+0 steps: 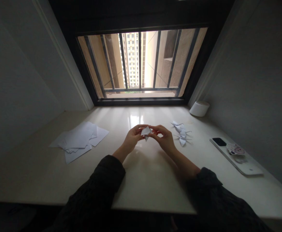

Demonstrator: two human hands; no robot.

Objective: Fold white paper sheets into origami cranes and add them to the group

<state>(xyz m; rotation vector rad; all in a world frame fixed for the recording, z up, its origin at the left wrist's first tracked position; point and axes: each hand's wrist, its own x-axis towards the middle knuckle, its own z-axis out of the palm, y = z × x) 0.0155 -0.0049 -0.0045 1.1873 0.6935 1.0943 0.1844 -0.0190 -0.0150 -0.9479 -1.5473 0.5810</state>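
Dark sleeves (102, 183) frame our view. We find the left hand (132, 139) and right hand (163, 138) pinching a small folded paper (146, 131) between their fingertips, above the pale table (150, 180).

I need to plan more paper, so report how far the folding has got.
Done: a few folded paper figures lie on the sill, right of the hands; their exact count is unclear. In hand: the left hand and right hand pinch one small folded piece between them, partly shaped. Left: a loose pile of flat sheets sits unfolded on the left.
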